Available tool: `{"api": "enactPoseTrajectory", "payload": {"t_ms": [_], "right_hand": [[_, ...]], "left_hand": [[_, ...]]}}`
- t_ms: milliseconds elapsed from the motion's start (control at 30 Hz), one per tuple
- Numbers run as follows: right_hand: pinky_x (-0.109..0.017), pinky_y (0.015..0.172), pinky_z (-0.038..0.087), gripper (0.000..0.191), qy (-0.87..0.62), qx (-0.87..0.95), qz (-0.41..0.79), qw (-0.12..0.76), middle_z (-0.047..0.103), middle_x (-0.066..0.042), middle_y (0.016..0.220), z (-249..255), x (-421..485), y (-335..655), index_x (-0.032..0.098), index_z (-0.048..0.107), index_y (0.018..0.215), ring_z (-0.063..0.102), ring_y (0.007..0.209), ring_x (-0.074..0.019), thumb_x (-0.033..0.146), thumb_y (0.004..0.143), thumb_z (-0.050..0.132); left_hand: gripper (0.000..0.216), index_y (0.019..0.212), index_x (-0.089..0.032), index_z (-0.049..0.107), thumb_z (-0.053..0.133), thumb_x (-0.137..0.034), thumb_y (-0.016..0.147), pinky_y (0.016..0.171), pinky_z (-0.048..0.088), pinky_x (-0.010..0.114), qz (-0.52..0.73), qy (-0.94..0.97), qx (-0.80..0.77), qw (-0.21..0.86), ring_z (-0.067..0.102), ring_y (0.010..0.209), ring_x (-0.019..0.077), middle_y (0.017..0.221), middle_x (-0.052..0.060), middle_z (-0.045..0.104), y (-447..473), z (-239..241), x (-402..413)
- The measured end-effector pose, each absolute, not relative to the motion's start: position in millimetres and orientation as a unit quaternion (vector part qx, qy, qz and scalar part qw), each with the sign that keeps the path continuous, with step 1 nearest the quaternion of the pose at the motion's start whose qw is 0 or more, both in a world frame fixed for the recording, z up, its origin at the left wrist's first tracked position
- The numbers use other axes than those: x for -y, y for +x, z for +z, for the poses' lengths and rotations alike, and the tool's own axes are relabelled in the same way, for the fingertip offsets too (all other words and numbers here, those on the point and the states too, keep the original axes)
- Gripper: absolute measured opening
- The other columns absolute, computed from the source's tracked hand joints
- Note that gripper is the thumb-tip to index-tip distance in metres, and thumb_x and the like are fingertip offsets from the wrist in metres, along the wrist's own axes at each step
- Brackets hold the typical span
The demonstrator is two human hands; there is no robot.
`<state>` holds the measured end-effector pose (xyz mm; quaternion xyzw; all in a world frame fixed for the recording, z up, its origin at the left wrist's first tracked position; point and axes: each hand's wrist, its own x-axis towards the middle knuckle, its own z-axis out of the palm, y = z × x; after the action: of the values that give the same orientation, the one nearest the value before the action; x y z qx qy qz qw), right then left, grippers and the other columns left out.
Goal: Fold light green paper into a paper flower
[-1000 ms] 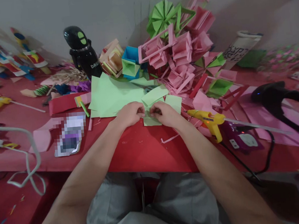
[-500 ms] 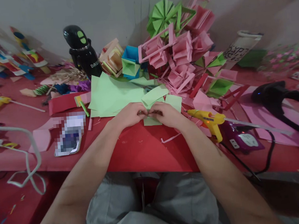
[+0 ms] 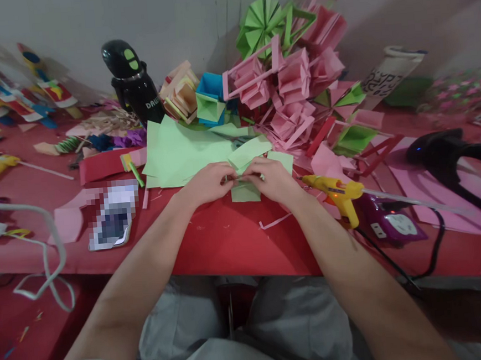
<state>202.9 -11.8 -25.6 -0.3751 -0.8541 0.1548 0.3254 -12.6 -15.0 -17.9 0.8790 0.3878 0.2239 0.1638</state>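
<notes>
My left hand point(image 3: 215, 182) and my right hand point(image 3: 267, 178) meet over a small piece of light green paper point(image 3: 245, 194) on the red table. Both hands are closed, thumbs and fingers pinching the paper along its upper part, which my fingers partly hide. Just behind them lies a curved green paper strip point(image 3: 250, 150). A larger stack of green sheets point(image 3: 180, 151) spreads to the left, and another green piece point(image 3: 283, 160) shows beyond my right hand. Scissors point(image 3: 241, 140) lie partly covered among the sheets.
A yellow glue gun point(image 3: 337, 192) rests right of my right hand, near a purple power socket point(image 3: 394, 223). A phone point(image 3: 114, 215) lies to the left. Behind stand a black bottle point(image 3: 133, 83) and a heap of pink folded paper shapes point(image 3: 290, 76). A black lamp-like object point(image 3: 438, 148) stands right.
My right hand has shifted slightly, its fingers now lying flatter over the upper part of the green paper. My left hand stays nearly in place.
</notes>
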Motion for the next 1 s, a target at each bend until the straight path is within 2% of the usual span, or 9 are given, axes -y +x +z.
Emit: {"api": "enactPoseTrajectory", "payload": {"t_ms": [133, 267, 533, 667, 767, 800, 900, 1000], "right_hand": [[-0.032, 0.074, 0.046, 0.011, -0.371, 0.840, 0.120, 0.376, 0.066, -0.005, 0.083, -21.0, 12.5, 203.8, 0.019, 0.074, 0.082, 0.061, 0.079, -0.0185, 0.017, 0.090, 0.067], [-0.034, 0.077, 0.047, 0.007, -0.368, 0.839, 0.115, 0.385, 0.068, -0.005, 0.086, -20.2, 11.6, 205.3, 0.020, 0.074, 0.085, 0.061, 0.082, -0.0195, 0.018, 0.089, 0.068], [-0.034, 0.075, 0.047, 0.018, -0.338, 0.849, 0.081, 0.399, 0.065, -0.003, 0.079, -18.9, 14.5, 206.3, 0.020, 0.071, 0.078, 0.060, 0.080, -0.0189, 0.007, 0.087, 0.063], [-0.036, 0.077, 0.050, 0.016, -0.338, 0.844, 0.085, 0.407, 0.068, -0.004, 0.082, -18.6, 14.8, 204.6, 0.021, 0.073, 0.080, 0.062, 0.080, -0.0194, 0.014, 0.090, 0.063], [-0.038, 0.084, 0.053, 0.011, -0.345, 0.824, 0.109, 0.436, 0.071, -0.007, 0.093, -18.2, 15.9, 201.5, 0.021, 0.076, 0.091, 0.066, 0.089, -0.0209, 0.025, 0.093, 0.065], [-0.038, 0.085, 0.054, 0.014, -0.354, 0.815, 0.123, 0.442, 0.071, -0.008, 0.098, -18.1, 16.7, 200.1, 0.021, 0.075, 0.097, 0.066, 0.093, -0.0217, 0.031, 0.092, 0.067], [-0.036, 0.076, 0.058, 0.040, -0.413, 0.772, 0.177, 0.449, 0.069, -0.012, 0.112, -18.2, 20.7, 194.5, 0.020, 0.070, 0.117, 0.067, 0.095, -0.0224, 0.047, 0.088, 0.070], [-0.034, 0.068, 0.057, 0.051, -0.481, 0.726, 0.231, 0.434, 0.071, -0.012, 0.104, -18.5, 25.6, 187.6, 0.017, 0.067, 0.114, 0.068, 0.085, -0.0213, 0.057, 0.082, 0.071]], "left_hand": [[0.016, 0.088, -0.018, 0.073, 0.058, -0.017, 0.092, 0.075, 0.045, 0.031, 0.287, 0.868, -0.391, 0.112, 0.064, 0.084, 0.0189, 0.087, 0.005, 0.070, -11.7, -17.8, 14.5], [0.016, 0.086, -0.018, 0.074, 0.059, -0.017, 0.092, 0.071, 0.043, 0.031, 0.314, 0.861, -0.394, 0.064, 0.062, 0.080, 0.0186, 0.083, 0.005, 0.069, -11.5, -17.7, 14.5], [0.010, 0.082, -0.019, 0.071, 0.063, -0.016, 0.087, 0.069, 0.044, 0.028, 0.313, 0.859, -0.393, 0.095, 0.061, 0.076, 0.0161, 0.080, 0.002, 0.068, -10.5, -13.5, 17.9], [0.011, 0.078, -0.019, 0.070, 0.063, -0.013, 0.085, 0.066, 0.042, 0.028, 0.316, 0.854, -0.402, 0.096, 0.060, 0.072, 0.0152, 0.078, 0.002, 0.067, -11.5, -11.9, 17.7], [0.015, 0.074, -0.019, 0.067, 0.061, -0.013, 0.085, 0.064, 0.041, 0.028, 0.342, 0.842, -0.410, 0.080, 0.057, 0.068, 0.0143, 0.074, 0.001, 0.065, -11.9, -9.2, 18.4], [0.015, 0.073, -0.019, 0.066, 0.060, -0.013, 0.086, 0.064, 0.041, 0.028, 0.352, 0.837, -0.414, 0.073, 0.056, 0.067, 0.0142, 0.074, 0.001, 0.064, -11.7, -8.3, 19.0], [0.015, 0.072, -0.019, 0.062, 0.059, -0.015, 0.086, 0.063, 0.041, 0.028, 0.377, 0.823, -0.423, 0.043, 0.054, 0.067, 0.0142, 0.073, 0.001, 0.062, -9.4, -7.3, 21.0], [0.013, 0.073, -0.020, 0.058, 0.061, -0.015, 0.084, 0.062, 0.040, 0.028, 0.396, 0.807, -0.439, 0.004, 0.052, 0.067, 0.0144, 0.074, 0.001, 0.061, -5.3, -8.7, 22.4]]}}
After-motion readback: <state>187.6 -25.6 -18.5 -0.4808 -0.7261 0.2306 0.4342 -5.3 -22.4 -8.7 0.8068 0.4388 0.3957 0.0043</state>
